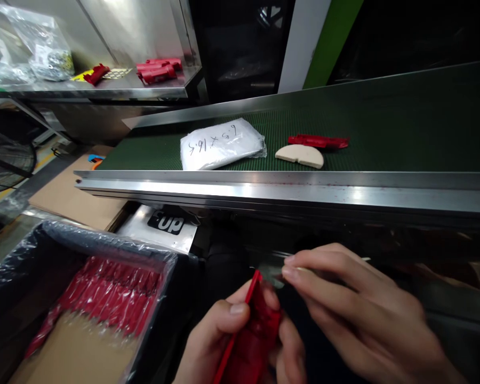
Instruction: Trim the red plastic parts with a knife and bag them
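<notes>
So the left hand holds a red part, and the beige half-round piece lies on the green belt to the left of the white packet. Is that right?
Not quite: the head view shows the beige half-round piece to the right of the white packet, not the left.

The red piece (246,354) in the foreground looks like smooth plastic with a slight gloss. The belt (404,122) has a matt, finely ribbed surface, and its front rail (264,188) is of smooth metal which shines. The white packet (220,145) is covered with creased, glossy plastic film. The half-round piece (300,154) is matt; its material I cannot tell. Wrinkled, shiny clear plastic lines the bin (112,244), and the cardboard (80,349) inside is matt. The desk (116,94) appears to be smooth metal.
</notes>
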The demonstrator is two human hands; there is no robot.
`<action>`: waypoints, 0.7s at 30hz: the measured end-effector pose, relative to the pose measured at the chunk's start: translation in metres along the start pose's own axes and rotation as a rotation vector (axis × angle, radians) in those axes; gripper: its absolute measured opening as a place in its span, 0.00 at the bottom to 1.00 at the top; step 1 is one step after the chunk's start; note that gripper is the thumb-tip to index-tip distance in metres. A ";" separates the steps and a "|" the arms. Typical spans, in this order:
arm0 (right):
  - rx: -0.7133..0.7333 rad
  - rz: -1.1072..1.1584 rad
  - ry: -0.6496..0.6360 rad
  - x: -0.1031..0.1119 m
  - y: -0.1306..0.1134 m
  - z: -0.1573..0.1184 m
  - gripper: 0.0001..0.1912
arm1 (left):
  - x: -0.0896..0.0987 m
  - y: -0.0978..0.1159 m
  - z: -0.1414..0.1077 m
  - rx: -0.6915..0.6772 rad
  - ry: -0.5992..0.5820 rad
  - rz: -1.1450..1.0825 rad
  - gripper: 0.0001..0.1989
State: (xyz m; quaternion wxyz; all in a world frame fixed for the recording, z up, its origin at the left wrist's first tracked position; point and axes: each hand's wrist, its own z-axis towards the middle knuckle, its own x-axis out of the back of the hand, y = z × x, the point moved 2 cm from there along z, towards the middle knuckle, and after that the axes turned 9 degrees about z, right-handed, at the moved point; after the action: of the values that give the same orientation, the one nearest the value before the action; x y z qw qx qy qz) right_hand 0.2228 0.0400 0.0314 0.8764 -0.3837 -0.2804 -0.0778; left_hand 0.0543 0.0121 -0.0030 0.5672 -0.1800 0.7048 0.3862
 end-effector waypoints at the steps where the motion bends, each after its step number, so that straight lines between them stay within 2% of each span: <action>1: 0.021 -0.004 -0.016 0.000 0.000 0.000 0.19 | 0.002 -0.001 -0.001 0.012 -0.006 -0.022 0.16; 3: 0.054 -0.017 -0.047 -0.001 0.000 0.001 0.20 | 0.004 -0.002 -0.003 0.070 0.004 -0.029 0.17; 7: 0.095 -0.036 -0.067 -0.001 0.003 0.000 0.20 | 0.008 0.001 -0.012 0.260 0.151 0.062 0.20; 12: 0.120 -0.055 -0.068 0.000 0.005 0.000 0.19 | 0.010 0.005 -0.018 0.307 0.264 0.070 0.16; 21: 0.148 -0.097 -0.080 0.000 0.006 -0.001 0.18 | 0.002 0.010 -0.010 0.300 0.216 0.088 0.17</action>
State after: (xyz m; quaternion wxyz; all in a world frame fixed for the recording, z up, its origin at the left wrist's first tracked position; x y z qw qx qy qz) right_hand 0.2253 0.0437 0.0273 0.8856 -0.3069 -0.3383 -0.0836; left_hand 0.0405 0.0114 -0.0010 0.4913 -0.1027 0.8185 0.2796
